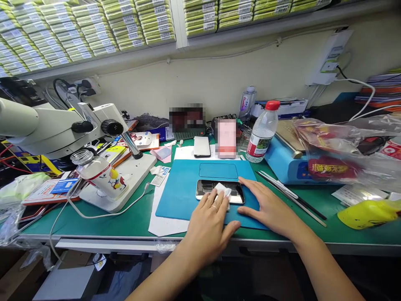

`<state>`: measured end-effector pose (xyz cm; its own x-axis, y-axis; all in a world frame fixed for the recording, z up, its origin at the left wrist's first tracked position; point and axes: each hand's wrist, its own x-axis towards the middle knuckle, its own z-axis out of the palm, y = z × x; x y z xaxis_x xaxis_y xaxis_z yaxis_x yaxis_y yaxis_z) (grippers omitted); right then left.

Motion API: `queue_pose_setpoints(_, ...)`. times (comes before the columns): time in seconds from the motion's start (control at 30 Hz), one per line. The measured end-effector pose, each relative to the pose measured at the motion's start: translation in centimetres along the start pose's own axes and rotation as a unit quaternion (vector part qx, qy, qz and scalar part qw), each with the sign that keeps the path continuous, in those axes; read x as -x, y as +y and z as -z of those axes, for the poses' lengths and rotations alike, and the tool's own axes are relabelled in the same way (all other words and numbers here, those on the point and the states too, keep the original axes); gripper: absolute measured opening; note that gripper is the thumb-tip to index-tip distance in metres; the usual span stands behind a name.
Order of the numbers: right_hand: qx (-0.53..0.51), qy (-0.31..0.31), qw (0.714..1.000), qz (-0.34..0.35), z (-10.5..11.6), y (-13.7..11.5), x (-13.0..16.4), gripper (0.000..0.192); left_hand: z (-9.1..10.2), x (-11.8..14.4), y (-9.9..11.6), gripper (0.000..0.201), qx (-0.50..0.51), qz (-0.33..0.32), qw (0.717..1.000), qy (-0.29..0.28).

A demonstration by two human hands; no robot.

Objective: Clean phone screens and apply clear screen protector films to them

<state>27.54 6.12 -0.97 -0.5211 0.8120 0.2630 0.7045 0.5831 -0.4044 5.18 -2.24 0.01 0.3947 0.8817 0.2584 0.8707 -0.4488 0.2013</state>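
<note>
A smartphone [203,189] with a dark, shiny screen lies face up on a blue mat [178,188]. My left hand [208,217] holds a crumpled white tissue [224,190] under its fingertips and presses it on the screen; a ring is on one finger. To the right of the phone, my right hand [271,205] rests with thumb and fingers apart, the fingertips close to the phone's right end and holding nothing. Just above the phone, a thin black-outlined phone-shaped panel [218,170] lies flat on the mat.
A microscope [62,125] with a jar [103,175] on its base stands left, a white cable [106,216] before it. A red-capped bottle [262,133], a blue machine [282,167], tweezers [278,186] and a yellow bottle [366,214] are right. A shelf of packets [125,25] hangs above.
</note>
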Motion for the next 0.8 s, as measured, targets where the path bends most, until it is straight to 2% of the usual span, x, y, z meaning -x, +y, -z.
queue_pose_setpoints(0.2,0.016,-0.026,0.999,-0.029,0.2,-0.1,0.0,0.081,1.6,2.6,-3.6,0.058,-0.047,0.057,0.997,-0.023)
queue_pose_setpoints(0.37,0.018,-0.027,0.999,-0.034,0.1,0.0,0.0,0.080,2.2,3.5,-4.5,0.060,-0.048,0.045,0.997,-0.048)
queue_pose_setpoints(0.57,0.022,-0.017,0.999,-0.026,-0.1,0.4,0.1,0.079,1.8,2.4,-3.9,0.064,-0.043,0.054,0.996,-0.049)
queue_pose_setpoints(0.67,0.018,-0.005,1.000,-0.013,-0.1,0.4,0.1,0.078,1.1,0.7,-2.9,0.064,-0.036,0.056,0.997,-0.035)
queue_pose_setpoints(0.8,0.009,-0.006,1.000,-0.004,-0.1,0.2,0.0,0.079,0.3,-2.0,-0.9,0.072,-0.010,0.026,0.999,-0.021)
